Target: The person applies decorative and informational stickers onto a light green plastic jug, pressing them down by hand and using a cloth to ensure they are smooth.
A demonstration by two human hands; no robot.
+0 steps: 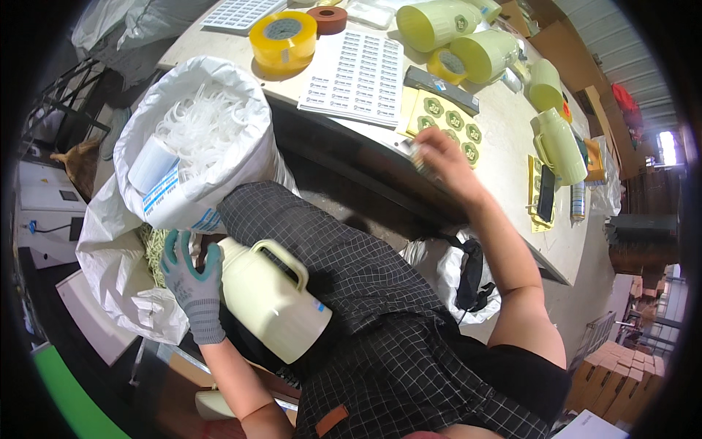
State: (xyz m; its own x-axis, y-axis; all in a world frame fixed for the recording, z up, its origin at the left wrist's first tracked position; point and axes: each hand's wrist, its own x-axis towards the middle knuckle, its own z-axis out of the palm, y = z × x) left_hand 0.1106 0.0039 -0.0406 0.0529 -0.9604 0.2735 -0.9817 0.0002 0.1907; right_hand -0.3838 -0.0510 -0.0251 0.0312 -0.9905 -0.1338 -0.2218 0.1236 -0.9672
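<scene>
- White sack [263, 124], far left, open at the top; inside, clear plastic rings [208, 117] and a white roll [153, 164].
- Left hand [194, 285], near left, in a grey glove with green fingertips; fingers bent and spread apart, thumb side at the neck of the flask. Whether it is clamped there, cannot tell.
- Pale green flask [270, 311], with handle, tilted against the dark checked apron [322, 227], neck toward the left hand, base to the right.
- Yellow tape roll [283, 51], far, on the table [504, 146]; brown tape roll [329, 20] just beside it.
- White label sheets [355, 80], printed in columns, to their right.
- Right hand [446, 157], bare, above the table's near edge; fingers drawn together, something small and pale at the tips, blurred. Whether gripped, cannot tell.
- Yellow sticker sheet [450, 121] with green emblems, just beyond the hand; dark grey long box [442, 89] along its far side.
- Several pale green flask bodies [486, 55], lying far right.
- Phone [545, 194], dark, right, near another handled flask [561, 150].
</scene>
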